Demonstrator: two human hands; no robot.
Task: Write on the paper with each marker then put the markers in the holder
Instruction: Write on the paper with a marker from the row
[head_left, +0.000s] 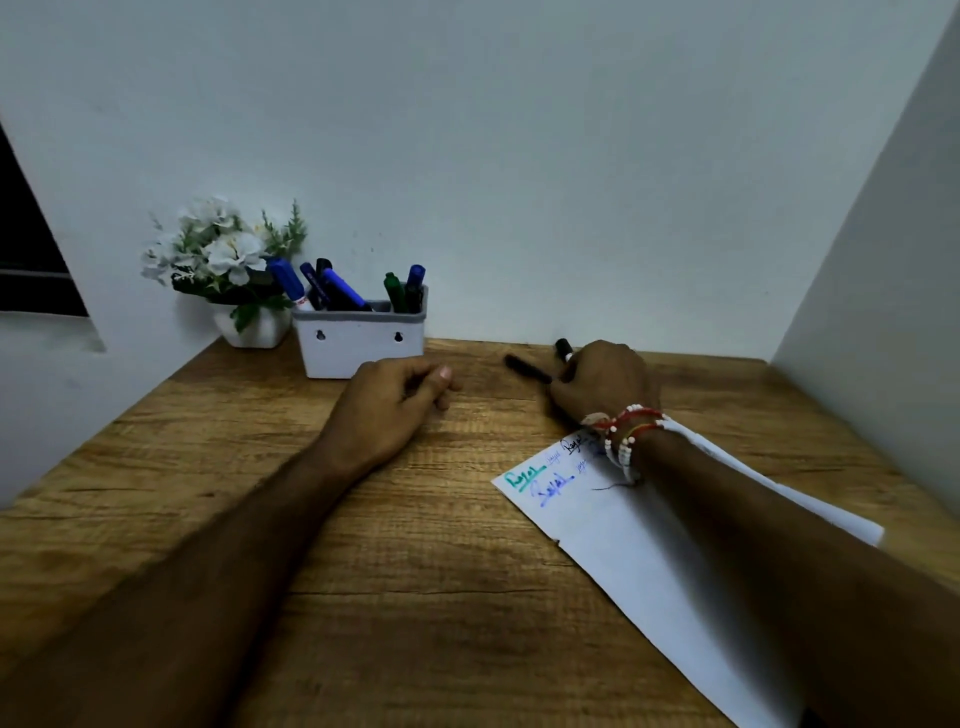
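A white sheet of paper lies at the right of the wooden desk, with green, blue and black writing near its far corner. My right hand rests beyond the paper, closed around a black marker whose end sticks up from the fist. A second black marker lies flat on the desk just left of that hand; whether the fingers touch it is unclear. My left hand rests loosely curled on the desk, holding nothing, right in front of the white holder, which contains several blue, black and green markers.
A white pot of artificial flowers stands left of the holder against the back wall. Walls close the desk in at the back and on the right. The desk's left edge runs diagonally.
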